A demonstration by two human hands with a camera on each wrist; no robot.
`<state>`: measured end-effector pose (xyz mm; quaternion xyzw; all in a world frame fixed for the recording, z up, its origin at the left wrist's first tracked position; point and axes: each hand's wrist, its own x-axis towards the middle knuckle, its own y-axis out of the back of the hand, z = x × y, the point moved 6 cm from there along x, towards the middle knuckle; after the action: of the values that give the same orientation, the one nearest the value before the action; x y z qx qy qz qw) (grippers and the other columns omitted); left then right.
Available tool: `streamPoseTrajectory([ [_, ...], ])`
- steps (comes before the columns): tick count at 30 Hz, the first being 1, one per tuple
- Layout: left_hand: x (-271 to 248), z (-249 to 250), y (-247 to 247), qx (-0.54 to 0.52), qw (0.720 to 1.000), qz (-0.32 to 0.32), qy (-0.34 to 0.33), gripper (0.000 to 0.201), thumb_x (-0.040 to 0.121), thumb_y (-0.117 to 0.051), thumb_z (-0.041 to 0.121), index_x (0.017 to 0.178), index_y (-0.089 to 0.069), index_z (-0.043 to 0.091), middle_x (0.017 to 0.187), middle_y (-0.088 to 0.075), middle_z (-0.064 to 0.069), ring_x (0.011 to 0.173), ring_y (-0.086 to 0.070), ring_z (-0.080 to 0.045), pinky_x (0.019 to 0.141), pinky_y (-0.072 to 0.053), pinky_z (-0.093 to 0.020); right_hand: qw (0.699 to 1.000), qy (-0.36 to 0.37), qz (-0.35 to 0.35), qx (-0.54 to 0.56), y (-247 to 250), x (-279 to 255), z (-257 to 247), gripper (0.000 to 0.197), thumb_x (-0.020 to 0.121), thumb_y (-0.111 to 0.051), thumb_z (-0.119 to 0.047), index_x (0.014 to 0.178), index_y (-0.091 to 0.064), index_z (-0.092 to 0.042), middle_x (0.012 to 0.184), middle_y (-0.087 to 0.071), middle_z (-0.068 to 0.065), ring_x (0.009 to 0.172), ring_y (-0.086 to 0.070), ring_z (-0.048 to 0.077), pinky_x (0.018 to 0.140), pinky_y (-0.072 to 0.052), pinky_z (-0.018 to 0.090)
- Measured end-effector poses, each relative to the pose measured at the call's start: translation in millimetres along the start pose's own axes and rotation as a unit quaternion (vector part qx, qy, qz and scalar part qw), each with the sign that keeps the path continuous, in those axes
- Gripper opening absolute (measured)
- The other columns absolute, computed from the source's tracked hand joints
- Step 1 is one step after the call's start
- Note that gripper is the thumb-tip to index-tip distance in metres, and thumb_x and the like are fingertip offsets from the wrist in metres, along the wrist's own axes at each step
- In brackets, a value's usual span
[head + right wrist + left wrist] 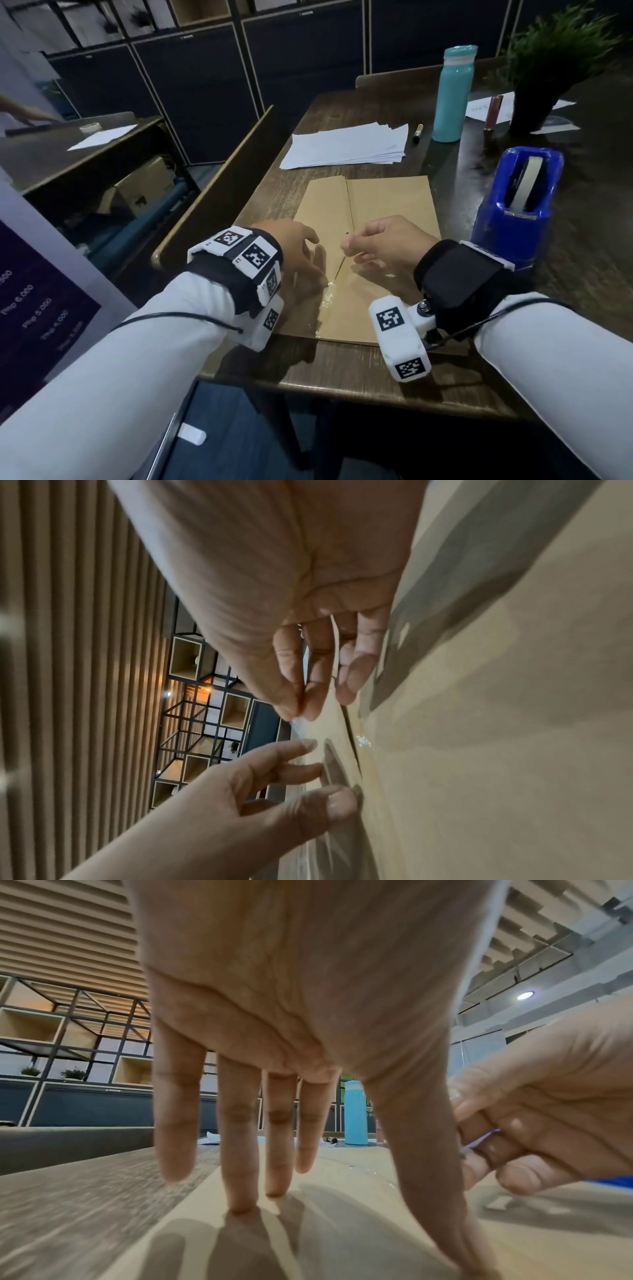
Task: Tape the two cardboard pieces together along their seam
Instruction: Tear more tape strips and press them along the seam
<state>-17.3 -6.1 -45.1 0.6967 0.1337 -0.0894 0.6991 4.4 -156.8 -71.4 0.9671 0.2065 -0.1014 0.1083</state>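
Two brown cardboard pieces lie side by side on the dark table, the left piece point(318, 212) and the right piece point(394, 205), meeting at a seam point(348, 205). A clear tape strip point(327, 298) runs over the near part of the seam. My right hand point(346, 248) pinches the strip's far end between thumb and forefinger, just above the cardboard; the pinch point(296, 715) shows in the right wrist view. My left hand point(305, 260) rests with straight, spread fingers point(279, 1150) on the left piece, its thumb reaching toward the tape. The seam point(352, 739) gapes slightly beyond the tape.
A blue tape dispenser point(517, 202) stands just right of the cardboard. Behind it lie a stack of white paper point(346, 145), a marker point(418, 132), a teal bottle point(452, 92) and a potted plant point(548, 68). A chair back point(219, 185) borders the table's left edge.
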Motion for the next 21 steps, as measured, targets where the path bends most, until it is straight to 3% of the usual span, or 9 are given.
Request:
streamPoseTrajectory([
  [4, 2, 2, -2, 0.025, 1.000, -0.001, 0.011, 0.090, 0.058, -0.073, 0.071, 0.135, -0.045, 0.034, 0.120, -0.063, 0.014, 0.106, -0.058, -0.015, 0.088, -0.049, -0.033, 1.000, -0.009, -0.006, -0.014, -3, 0, 1, 0.012, 0.086, -0.066, -0.008, 0.075, -0.066, -0.010, 0.075, -0.068, 0.003, 0.065, -0.056, 0.011, 0.062, -0.053, 0.021],
  [9, 1, 4, -2, 0.048, 0.999, -0.005, 0.009, 0.080, 0.059, -0.072, 0.071, 0.128, -0.052, 0.036, 0.119, -0.063, 0.012, 0.103, -0.058, -0.016, 0.085, -0.051, -0.034, 0.999, -0.012, -0.015, -0.026, -7, 0, 4, 0.009, 0.088, -0.063, -0.004, 0.091, -0.069, 0.002, 0.061, -0.063, 0.001, 0.036, -0.049, 0.001, 0.049, -0.041, 0.018],
  [13, -2, 4, -2, 0.048, 0.999, 0.001, -0.008, 0.078, 0.062, -0.073, 0.067, 0.130, -0.053, 0.034, 0.123, -0.061, 0.011, 0.108, -0.057, -0.016, 0.083, -0.047, -0.030, 0.998, -0.003, -0.010, -0.064, -12, 1, 5, 0.010, 0.082, -0.068, -0.007, 0.087, -0.072, 0.000, 0.075, -0.067, 0.005, 0.052, -0.046, 0.008, 0.056, -0.040, 0.021],
  [15, -4, 2, -2, 0.046, 0.999, 0.004, -0.014, 0.078, 0.064, -0.073, 0.066, 0.131, -0.053, 0.034, 0.124, -0.060, 0.012, 0.108, -0.057, -0.015, 0.081, -0.045, -0.028, 0.997, -0.002, -0.006, -0.078, -13, 1, 5, 0.004, 0.081, -0.070, -0.008, 0.080, -0.072, -0.005, 0.072, -0.067, 0.001, 0.056, -0.046, 0.008, 0.058, -0.041, 0.020],
  [18, -6, 2, -3, 0.042, 0.999, 0.007, -0.021, 0.078, 0.065, -0.073, 0.065, 0.133, -0.052, 0.034, 0.126, -0.060, 0.012, 0.110, -0.057, -0.015, 0.080, -0.043, -0.027, 0.995, -0.001, 0.001, -0.096, -13, -1, 5, 0.003, 0.081, -0.071, -0.010, 0.078, -0.071, -0.009, 0.066, -0.064, -0.004, 0.054, -0.047, 0.005, 0.054, -0.041, 0.017],
  [21, -5, 2, -4, 0.038, 0.999, 0.004, -0.025, 0.073, 0.065, -0.073, 0.065, 0.128, -0.056, 0.033, 0.122, -0.062, 0.012, 0.105, -0.059, -0.014, 0.076, -0.043, -0.026, 0.996, -0.002, 0.007, -0.094, -13, -3, 5, 0.009, 0.081, -0.072, -0.010, 0.087, -0.073, -0.004, 0.068, -0.065, -0.001, 0.049, -0.049, 0.003, 0.046, -0.041, 0.013],
])
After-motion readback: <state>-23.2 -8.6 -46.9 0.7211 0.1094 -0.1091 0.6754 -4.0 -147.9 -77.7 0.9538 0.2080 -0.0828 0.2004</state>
